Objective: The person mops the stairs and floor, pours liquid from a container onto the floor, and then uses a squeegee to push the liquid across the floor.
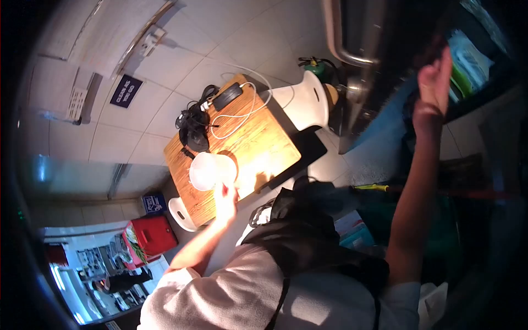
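Observation:
A white round bowl (209,170), overexposed by bright light, is above the wooden table (258,132) near its front left. My left hand (225,199) is closed on the bowl's near side; glare washes out the fingers and the inside of the bowl. Far to the right, my right hand (433,85) reaches out with fingers stretched, and nothing shows in it. Beside it, a dark-framed opening holds clear plastic bags (472,60) with green and pale blue colour. The fingertips fade into shadow, so contact there cannot be made out.
Black cables (195,126) and a power adapter (227,97) with a white cord lie on the table. White stools (308,104) stand beside it. A metal handle (344,49) juts out at upper right. A red box (154,236) and another person (124,281) are at lower left.

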### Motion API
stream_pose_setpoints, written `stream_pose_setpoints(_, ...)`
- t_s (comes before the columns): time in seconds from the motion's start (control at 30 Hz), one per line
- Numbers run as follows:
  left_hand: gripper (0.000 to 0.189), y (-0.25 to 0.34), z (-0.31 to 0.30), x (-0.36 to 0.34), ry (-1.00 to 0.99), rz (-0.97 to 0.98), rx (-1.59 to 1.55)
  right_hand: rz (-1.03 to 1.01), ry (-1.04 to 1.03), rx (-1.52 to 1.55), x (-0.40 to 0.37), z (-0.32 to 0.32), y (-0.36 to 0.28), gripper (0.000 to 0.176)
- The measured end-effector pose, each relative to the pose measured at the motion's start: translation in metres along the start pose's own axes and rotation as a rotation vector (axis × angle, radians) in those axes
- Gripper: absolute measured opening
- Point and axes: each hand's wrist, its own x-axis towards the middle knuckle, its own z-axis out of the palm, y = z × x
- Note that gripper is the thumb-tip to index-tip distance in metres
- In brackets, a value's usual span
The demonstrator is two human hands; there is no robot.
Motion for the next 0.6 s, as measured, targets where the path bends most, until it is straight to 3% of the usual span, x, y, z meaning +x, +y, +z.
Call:
stream_pose_setpoints(0.03, 0.017, -0.042, -0.014, -0.028, 0.025, -0.256, -0.251, 0.013, 0.041, -0.039, -0.004, 0.000, -0.001, 0.082)
stream_pose_setpoints(0.1, 0.031, -0.052, -0.029, -0.062, 0.023, -0.457, -0.109, 0.050, 0.122, -0.041, -0.011, 0.006, -0.007, 0.078)
stream_pose_setpoints(0.17, 0.047, -0.061, -0.051, -0.042, 0.125, -0.673, -0.555, 0.113, 0.205, 0.120, -0.013, 0.019, -0.014, 0.070)
stream_pose_setpoints(0.2, 0.062, -0.084, -0.073, -0.015, 0.016, -0.675, -0.767, 0.087, 0.196, 0.158, -0.014, 0.020, -0.009, 0.069)
stream_pose_setpoints(0.23, 0.072, -0.079, -0.085, 0.008, 0.035, -0.658, -0.841, 0.119, 0.235, 0.249, -0.013, 0.014, 0.004, 0.070)
stream_pose_setpoints(0.3, 0.074, -0.066, -0.097, 0.049, 0.147, -0.792, -0.793, 0.059, 0.357, 0.123, -0.021, 0.029, -0.002, 0.069)
stream_pose_setpoints(0.37, 0.059, -0.099, -0.110, 0.083, 0.177, -0.957, -0.795, -0.003, 0.572, -0.033, -0.041, 0.047, -0.009, 0.067)
stream_pose_setpoints(0.43, 0.035, -0.119, -0.109, 0.084, 0.175, -0.838, -0.677, -0.111, 0.676, -0.087, -0.074, 0.056, -0.003, 0.059)
stream_pose_setpoints(0.47, 0.034, -0.117, -0.106, 0.080, 0.159, -0.748, -0.593, -0.179, 0.617, -0.057, -0.094, 0.054, 0.014, 0.059)
stream_pose_setpoints(0.5, 0.038, -0.112, -0.104, 0.076, 0.126, -0.720, -0.585, -0.233, 0.514, -0.285, -0.115, 0.078, 0.002, 0.056)
stream_pose_setpoints(0.53, 0.043, -0.098, -0.101, 0.073, 0.070, -0.747, -0.521, -0.150, 0.362, -0.205, -0.141, 0.092, -0.003, 0.051)
stream_pose_setpoints(0.57, 0.046, -0.081, -0.097, 0.066, 0.057, -0.719, -0.417, -0.099, 0.048, -0.264, -0.169, 0.102, -0.006, 0.047)
stream_pose_setpoints(0.6, 0.046, -0.095, -0.104, 0.071, -0.084, -0.653, -0.241, -0.059, -0.229, -0.263, -0.192, 0.113, -0.005, 0.047)
